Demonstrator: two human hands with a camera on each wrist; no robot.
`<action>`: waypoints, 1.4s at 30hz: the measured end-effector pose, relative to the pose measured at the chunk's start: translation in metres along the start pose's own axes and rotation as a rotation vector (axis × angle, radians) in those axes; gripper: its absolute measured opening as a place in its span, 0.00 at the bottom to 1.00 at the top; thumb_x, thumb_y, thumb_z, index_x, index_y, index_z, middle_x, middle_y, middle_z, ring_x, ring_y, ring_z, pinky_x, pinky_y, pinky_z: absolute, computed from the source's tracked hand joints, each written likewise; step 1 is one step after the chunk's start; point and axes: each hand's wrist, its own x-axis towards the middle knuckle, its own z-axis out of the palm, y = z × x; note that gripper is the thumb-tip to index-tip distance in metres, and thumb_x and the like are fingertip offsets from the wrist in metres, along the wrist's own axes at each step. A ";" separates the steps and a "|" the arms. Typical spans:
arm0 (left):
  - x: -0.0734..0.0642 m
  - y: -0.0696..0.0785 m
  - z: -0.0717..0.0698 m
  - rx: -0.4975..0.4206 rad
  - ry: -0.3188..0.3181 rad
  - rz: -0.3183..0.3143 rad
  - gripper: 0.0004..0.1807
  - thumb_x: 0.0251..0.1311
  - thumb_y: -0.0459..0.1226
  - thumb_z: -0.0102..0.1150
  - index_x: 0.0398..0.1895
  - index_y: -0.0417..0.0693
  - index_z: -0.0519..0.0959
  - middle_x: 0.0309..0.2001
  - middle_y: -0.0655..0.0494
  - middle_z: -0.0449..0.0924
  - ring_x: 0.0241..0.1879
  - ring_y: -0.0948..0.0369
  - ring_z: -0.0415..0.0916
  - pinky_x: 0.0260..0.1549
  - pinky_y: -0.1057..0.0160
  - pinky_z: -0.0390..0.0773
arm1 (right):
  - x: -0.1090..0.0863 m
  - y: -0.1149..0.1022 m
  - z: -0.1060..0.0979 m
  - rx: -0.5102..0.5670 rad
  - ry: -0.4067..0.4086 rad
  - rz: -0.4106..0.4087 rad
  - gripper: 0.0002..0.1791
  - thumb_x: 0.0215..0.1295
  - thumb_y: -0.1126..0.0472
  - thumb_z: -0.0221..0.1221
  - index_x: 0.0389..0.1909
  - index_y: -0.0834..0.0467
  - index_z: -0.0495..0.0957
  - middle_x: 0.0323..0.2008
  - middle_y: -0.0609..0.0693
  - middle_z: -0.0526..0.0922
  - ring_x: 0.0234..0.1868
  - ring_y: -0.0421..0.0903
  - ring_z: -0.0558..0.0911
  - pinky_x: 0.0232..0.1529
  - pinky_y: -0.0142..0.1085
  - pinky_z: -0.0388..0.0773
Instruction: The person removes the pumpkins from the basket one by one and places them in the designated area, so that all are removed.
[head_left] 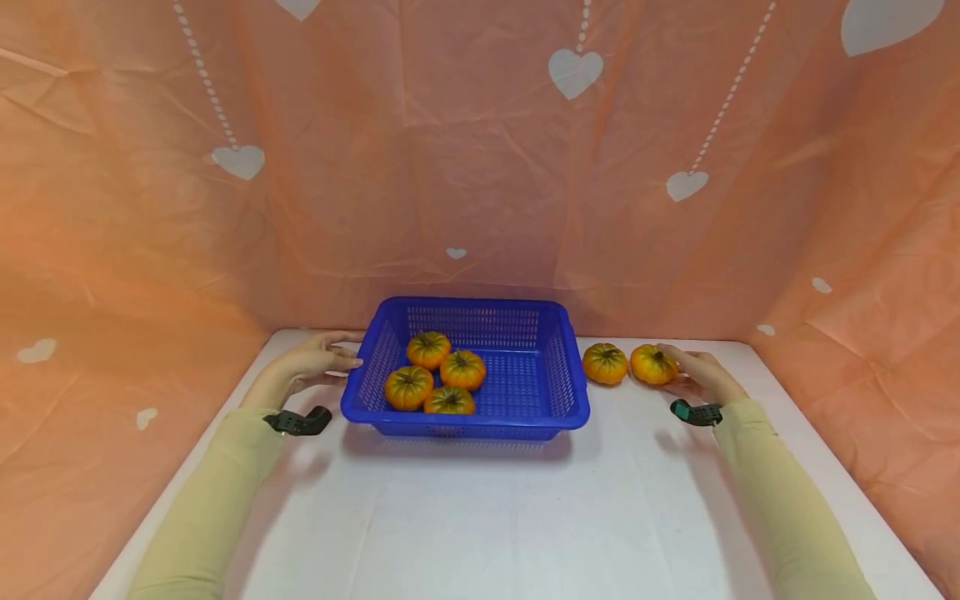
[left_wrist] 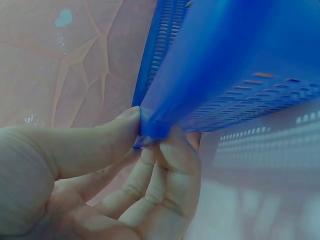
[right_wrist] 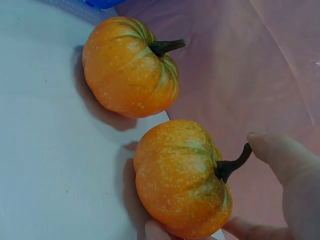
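A blue plastic basket (head_left: 517,421) with slotted walls stands on the table, several small orange pumpkins (head_left: 462,370) inside its left half. My left hand (head_left: 318,360) pinches the basket's left rim (left_wrist: 160,117) between thumb and fingers. To the right of the basket, two more pumpkins sit side by side on the table. At the outer pumpkin (right_wrist: 182,180) is my right hand (head_left: 697,372), its thumb by the dark stem tip and its fingertips beside the lower side. The inner pumpkin (right_wrist: 127,70) lies between that one and the basket.
A white table (head_left: 480,517) extends in front of the basket. Pinkish-orange cloth (head_left: 480,183) with white hearts hangs behind and along both sides, close to the table's back edge. Each wrist wears a dark strap-like device (head_left: 300,422).
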 end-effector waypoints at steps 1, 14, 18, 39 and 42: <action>0.000 0.000 0.000 -0.003 -0.001 -0.001 0.34 0.65 0.30 0.55 0.71 0.33 0.52 0.52 0.37 0.72 0.41 0.59 0.78 0.45 0.55 0.79 | -0.001 0.000 0.001 -0.020 0.005 0.003 0.48 0.68 0.34 0.47 0.73 0.66 0.46 0.72 0.68 0.39 0.68 0.59 0.52 0.65 0.45 0.62; 0.002 0.003 -0.001 0.010 -0.002 -0.011 0.34 0.66 0.30 0.54 0.72 0.35 0.52 0.54 0.36 0.71 0.42 0.58 0.78 0.47 0.52 0.78 | -0.003 -0.005 0.006 -0.020 0.029 0.000 0.48 0.68 0.36 0.47 0.72 0.69 0.46 0.71 0.67 0.43 0.65 0.60 0.55 0.65 0.48 0.60; 0.003 0.004 -0.001 0.010 -0.007 -0.012 0.34 0.66 0.30 0.54 0.72 0.35 0.53 0.52 0.37 0.73 0.41 0.57 0.79 0.47 0.52 0.78 | -0.004 -0.005 0.003 -0.099 0.027 -0.013 0.48 0.67 0.33 0.46 0.70 0.70 0.52 0.69 0.67 0.50 0.62 0.63 0.58 0.64 0.50 0.62; -0.001 0.003 0.000 0.013 -0.002 -0.021 0.33 0.66 0.30 0.53 0.71 0.32 0.53 0.53 0.38 0.73 0.42 0.57 0.79 0.48 0.51 0.77 | -0.012 -0.026 -0.015 -0.183 0.020 -0.120 0.49 0.70 0.36 0.43 0.72 0.72 0.41 0.68 0.75 0.48 0.67 0.70 0.55 0.65 0.56 0.56; -0.002 0.003 0.000 0.004 -0.004 -0.014 0.33 0.66 0.29 0.53 0.71 0.33 0.53 0.53 0.36 0.73 0.42 0.57 0.79 0.47 0.52 0.78 | -0.016 -0.043 -0.014 -0.212 0.010 -0.161 0.47 0.73 0.39 0.40 0.71 0.75 0.40 0.67 0.77 0.48 0.67 0.70 0.53 0.65 0.56 0.54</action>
